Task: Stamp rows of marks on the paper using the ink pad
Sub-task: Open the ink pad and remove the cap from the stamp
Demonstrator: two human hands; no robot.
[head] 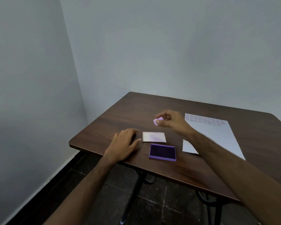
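Stamp (157, 121): small, pale pink-purple, pinched between thumb and fingertips of the right hand (169, 120). It is held in the air above the dark wood table (104, 124), beyond the lid and to the left of the paper. The other fingers of that hand curl loosely over it.

Ink pad (162, 152): open purple tray with a dark violet pad inside, flat on the table near the front edge. It touches nothing. Just behind it lies its lid (154, 137), a white rectangle smeared with faint purple, apart from the tray by a narrow strip of wood.

Paper (217, 135): white sheet to the right of the pad, lying flat and skewed to the table edges. The right forearm crosses over its near left corner. 3 rows of small ring marks run along its far end; the farthest row is paler than the other 2. The rest of the sheet is unmarked.

Left hand (125, 142): palm down on the table, left of the lid, fingers relaxed and slightly spread, holding nothing. The thumb tip lies just beside the lid's left edge; contact cannot be told.

Surroundings: grey walls meet in a corner behind the table. Dark tiled floor and black metal table legs show below.
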